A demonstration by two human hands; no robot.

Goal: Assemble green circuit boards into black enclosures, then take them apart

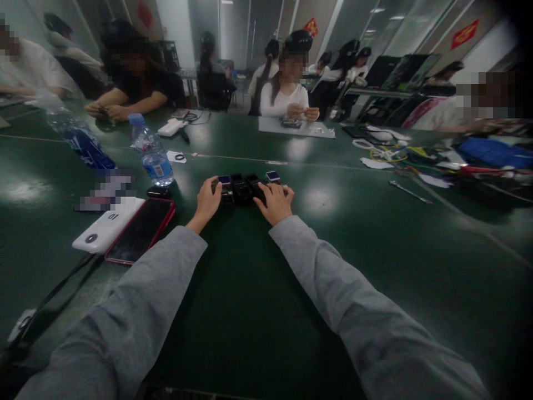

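Note:
Several small dark handsets with little screens stand side by side on the green table in front of me. My left hand (207,201) is beside the leftmost handset (225,189), thumb and fingers apart, its fingertips at that handset's edge. Two darker handsets (240,189) are in the middle of the row. At the right end, my right hand (275,201) curls over another handset (272,176), whose screen end shows beyond the fingers. The thumb of that hand lies close to the neighbouring dark handset, and the fingers hide most of what is under them.
Left of my arm lie a red-edged phone (139,230), a white power bank (109,225) with a cable, and a water bottle (153,153). A wrench (410,191) and tangled cables (389,150) lie at right. Across the green table (333,244), people work with their hands.

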